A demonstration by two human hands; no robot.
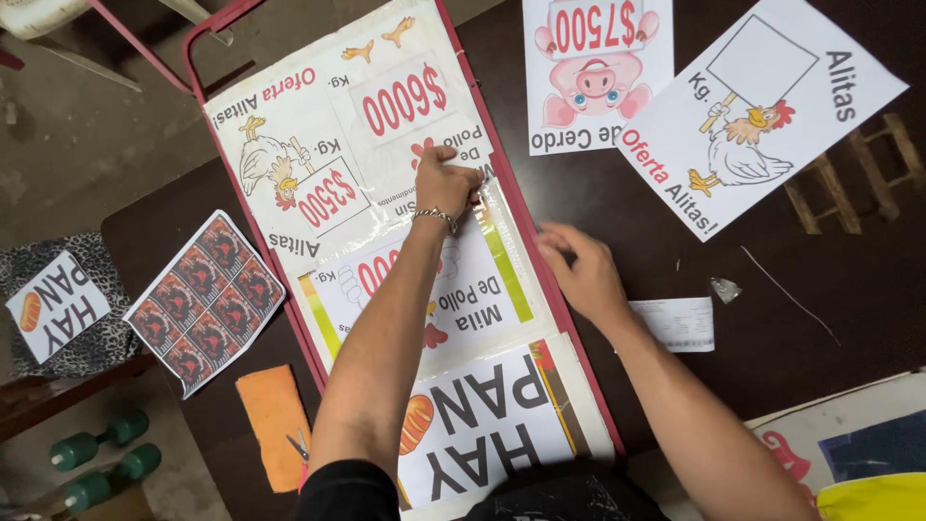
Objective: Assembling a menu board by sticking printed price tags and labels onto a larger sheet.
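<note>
From the head camera, the left hand is pinching, fingers closed, the top edge of a clear plastic sheet lying over the posters on the red-framed board; it looks thin, floppy and slick, best taken by that edge. The right hand is resting open and flat at the board's rim, holding nothing. Loose posters, a slip, an orange cloth and scissors are crowding the table.
</note>
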